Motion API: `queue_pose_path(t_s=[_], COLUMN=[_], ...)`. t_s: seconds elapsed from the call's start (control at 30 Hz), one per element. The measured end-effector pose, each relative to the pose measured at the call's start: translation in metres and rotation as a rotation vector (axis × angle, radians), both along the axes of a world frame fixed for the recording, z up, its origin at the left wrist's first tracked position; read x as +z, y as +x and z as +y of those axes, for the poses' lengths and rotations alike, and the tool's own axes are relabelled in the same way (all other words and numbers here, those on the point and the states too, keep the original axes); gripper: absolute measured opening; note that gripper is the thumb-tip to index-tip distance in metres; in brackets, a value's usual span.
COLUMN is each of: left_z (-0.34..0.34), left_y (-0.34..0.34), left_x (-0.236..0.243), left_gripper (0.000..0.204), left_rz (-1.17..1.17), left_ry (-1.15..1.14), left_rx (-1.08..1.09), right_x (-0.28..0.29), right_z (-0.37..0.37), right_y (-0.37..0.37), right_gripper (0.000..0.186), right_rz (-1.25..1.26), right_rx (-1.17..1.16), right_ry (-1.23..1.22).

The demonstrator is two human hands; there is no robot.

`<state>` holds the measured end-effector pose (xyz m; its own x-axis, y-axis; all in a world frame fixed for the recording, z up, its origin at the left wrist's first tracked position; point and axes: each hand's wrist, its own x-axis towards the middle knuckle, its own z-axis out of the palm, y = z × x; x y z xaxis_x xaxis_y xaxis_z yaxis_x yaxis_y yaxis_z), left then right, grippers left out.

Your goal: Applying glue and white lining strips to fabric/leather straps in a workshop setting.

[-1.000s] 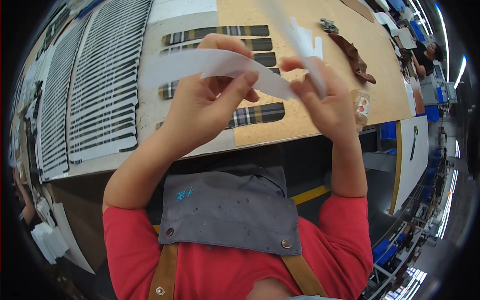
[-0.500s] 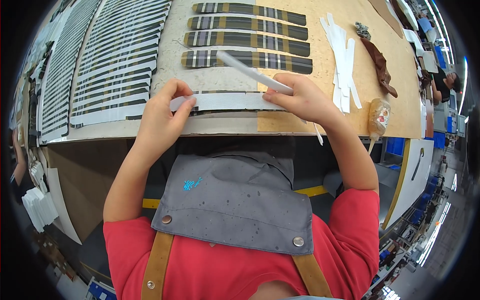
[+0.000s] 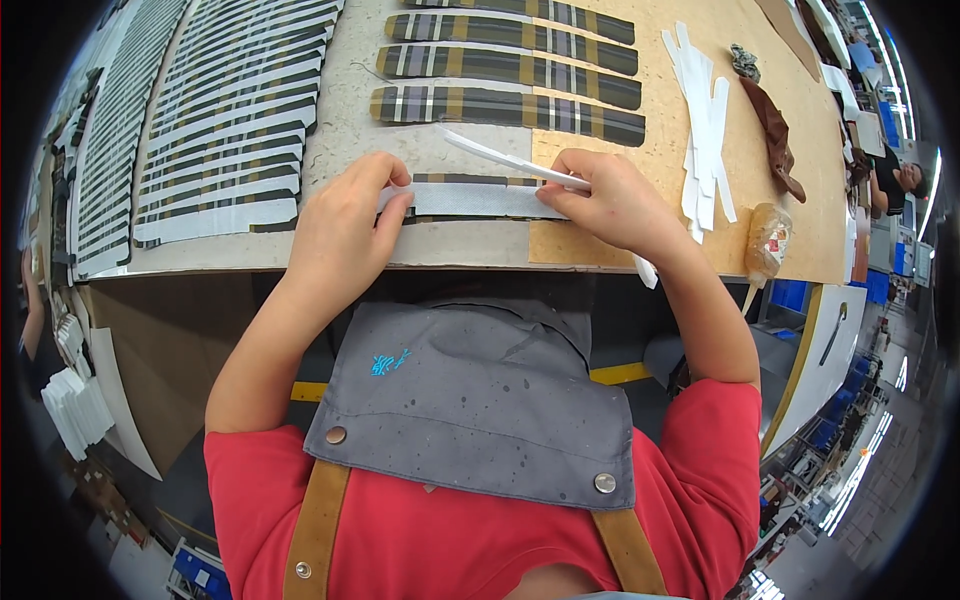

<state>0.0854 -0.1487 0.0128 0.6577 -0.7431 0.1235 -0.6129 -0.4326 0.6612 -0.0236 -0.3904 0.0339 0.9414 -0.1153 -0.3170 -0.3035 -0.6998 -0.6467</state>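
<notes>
On worktop (image 3: pixel 345 100): pinching white strip (image 3: pixel 480 198) over plaid piece (image 3: pixel 480 181) (left hand (image 3: pixel 352 208)), holding spare strips (image 3: pixel 515 162) (right hand (image 3: pixel 618 203)); judging lined rows (image 3: pixel 228 140) done, bare pieces (image 3: pixel 510 68) left

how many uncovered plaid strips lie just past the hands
4, one behind another: nearest strip, second strip, third strip and farthest strip at the picture's top edge; more may lie out of view.

Workshop: broad worktable (image 3: pixel 345 100), rows of plaid strips (image 3: pixel 508 110), squeeze bottle (image 3: pixel 768 245), tube lights (image 3: pixel 858 473) (second person (image 3: pixel 885 185) near right edge).
</notes>
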Motion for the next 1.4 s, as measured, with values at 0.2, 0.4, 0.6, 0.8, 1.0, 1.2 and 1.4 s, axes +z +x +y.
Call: queue_pose_path(t_s=[0.2, 0.4, 0.6, 0.8, 1.0, 1.2, 1.4], left_z=[0.001, 0.0, 0.0, 0.001, 0.002, 0.0, 0.002], left_y=[0.001, 0.0, 0.001, -0.001, -0.007, -0.037, -0.052], left_x=[0.0, 0.0, 0.0, 0.003, 0.006, -0.004, -0.018], left_gripper=[0.014, 0.014, 0.014, 0.016, 0.022, 0.037, 0.042], left_rz=[-0.017, 0.012, 0.037, -0.04, -0.443, -0.417, -0.42], left_ry=[0.058, 0.053, 0.03, 0.108, 0.119, 0.062, 0.153], left_rx=[-0.017, -0.002, -0.003, -0.008, 0.021, -0.143, -0.176], right_x=[-0.005, -0.001, -0.002, -0.003, -0.003, -0.004, -0.003], right_z=[0.002, 0.005, 0.007, 0.008, 0.008, 0.008, 0.009], right_y=[-0.003, -0.004, -0.005, -0.005, -0.006, -0.006, -0.007], right_gripper=[0.021, 0.019, 0.018, 0.017, 0.016, 0.014, 0.017], right_rz=[-0.037, -0.035, -0.066, -0.075, -0.091, -0.105, -0.071], right_rx=[0.003, 0.018, 0.017, 0.026, 0.025, 0.038, 0.016], right_ry=[-0.027, -0.067, -0.076, -0.095, -0.107, -0.108, -0.103])
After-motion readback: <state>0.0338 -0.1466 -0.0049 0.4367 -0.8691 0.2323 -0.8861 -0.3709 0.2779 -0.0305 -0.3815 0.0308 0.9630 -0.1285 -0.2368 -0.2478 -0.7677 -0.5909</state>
